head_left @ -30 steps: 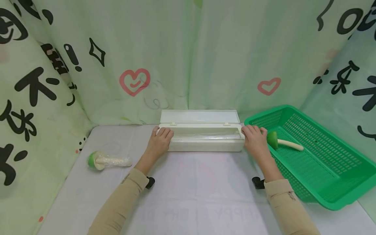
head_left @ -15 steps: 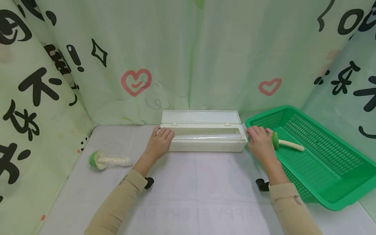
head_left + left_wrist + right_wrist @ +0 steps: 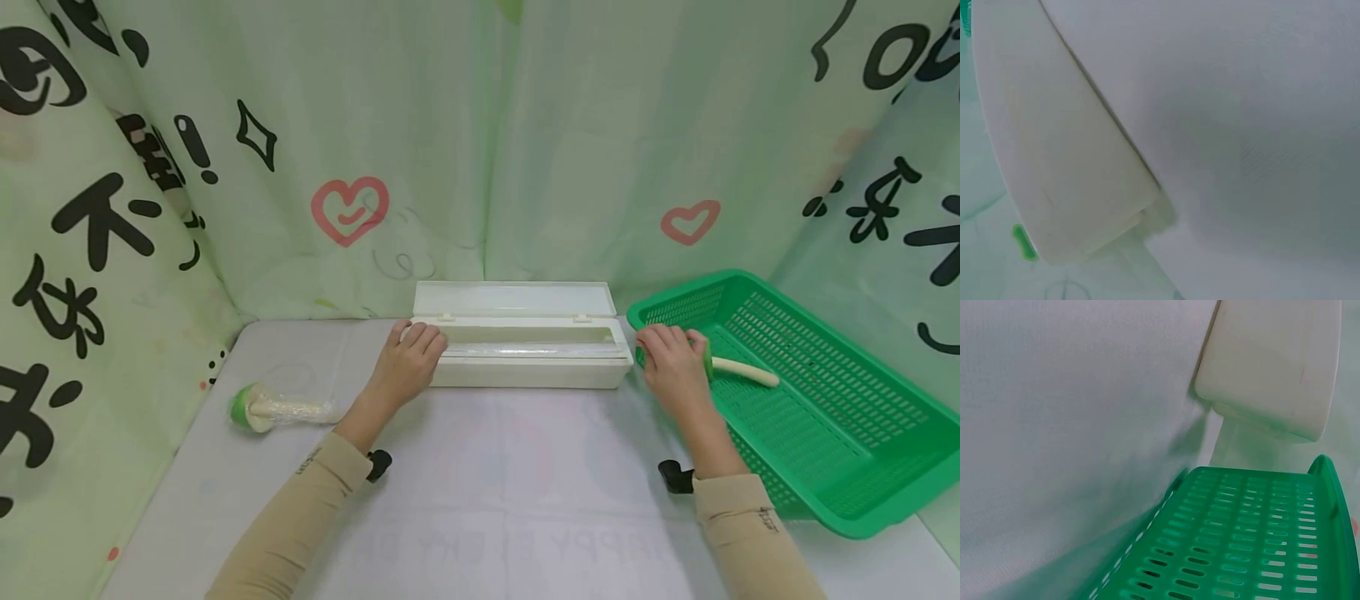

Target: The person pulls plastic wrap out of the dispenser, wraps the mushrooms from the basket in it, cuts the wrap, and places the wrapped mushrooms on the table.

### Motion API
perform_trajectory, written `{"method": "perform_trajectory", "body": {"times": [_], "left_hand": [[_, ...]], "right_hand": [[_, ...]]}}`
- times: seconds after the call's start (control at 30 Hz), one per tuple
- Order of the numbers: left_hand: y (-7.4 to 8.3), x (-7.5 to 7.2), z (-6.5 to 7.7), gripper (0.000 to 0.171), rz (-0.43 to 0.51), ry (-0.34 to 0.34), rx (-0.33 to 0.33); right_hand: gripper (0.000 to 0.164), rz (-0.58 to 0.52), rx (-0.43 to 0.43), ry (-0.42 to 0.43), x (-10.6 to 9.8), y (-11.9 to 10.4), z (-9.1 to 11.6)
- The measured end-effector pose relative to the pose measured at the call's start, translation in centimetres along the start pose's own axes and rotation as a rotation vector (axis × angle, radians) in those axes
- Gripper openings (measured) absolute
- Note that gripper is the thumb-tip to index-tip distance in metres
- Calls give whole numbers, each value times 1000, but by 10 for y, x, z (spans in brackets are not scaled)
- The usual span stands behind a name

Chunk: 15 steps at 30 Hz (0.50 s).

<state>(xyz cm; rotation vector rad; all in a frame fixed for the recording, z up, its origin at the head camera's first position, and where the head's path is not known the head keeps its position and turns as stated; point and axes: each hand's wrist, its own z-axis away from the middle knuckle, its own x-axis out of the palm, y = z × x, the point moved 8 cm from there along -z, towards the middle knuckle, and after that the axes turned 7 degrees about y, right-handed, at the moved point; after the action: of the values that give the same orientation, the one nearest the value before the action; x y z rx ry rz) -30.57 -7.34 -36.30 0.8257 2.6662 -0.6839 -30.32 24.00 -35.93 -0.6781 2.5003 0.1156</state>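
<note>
A white cling film dispenser (image 3: 525,372) stands at the table's back with its lid (image 3: 517,298) raised and a clear roll (image 3: 528,350) inside. My left hand (image 3: 408,362) grips its left end, fingers bent over the top edge; the thumb is hidden. Right of the dispenser, apart from it, my right hand (image 3: 675,367) is over the near rim of the green basket (image 3: 847,508), fingers loosely bent, with nothing visible in them. Beyond it in the basket lies a toy-like mushroom with a cream stem (image 3: 746,372); its green cap is partly hidden by the hand.
A similar green-capped mushroom (image 3: 281,410), wrapped in clear film, lies on the left of the white tabletop (image 3: 517,483). A pale green printed curtain (image 3: 570,150) encloses the table's back and sides. The basket wall (image 3: 1241,531) is close to the dispenser's right end (image 3: 1272,362).
My right hand has come off the dispenser's right end and moved right to the basket's rim. The left hand stays at the left end. The view has shifted slightly.
</note>
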Motion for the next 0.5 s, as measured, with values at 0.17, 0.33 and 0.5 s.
{"method": "perform_trajectory", "body": {"times": [0.17,0.33,0.5], "left_hand": [[1,-5,-5,24,-8,8,13],[3,-11,-9,25,-6,16,23],[3,-17,-13,24,6,47,35]], "right_hand": [[43,-23,-7,37,-6,-3,-3],[40,-35,-32,57,-10,-4,-3],[15,-61,-52,67,-15,-5,-5]]}}
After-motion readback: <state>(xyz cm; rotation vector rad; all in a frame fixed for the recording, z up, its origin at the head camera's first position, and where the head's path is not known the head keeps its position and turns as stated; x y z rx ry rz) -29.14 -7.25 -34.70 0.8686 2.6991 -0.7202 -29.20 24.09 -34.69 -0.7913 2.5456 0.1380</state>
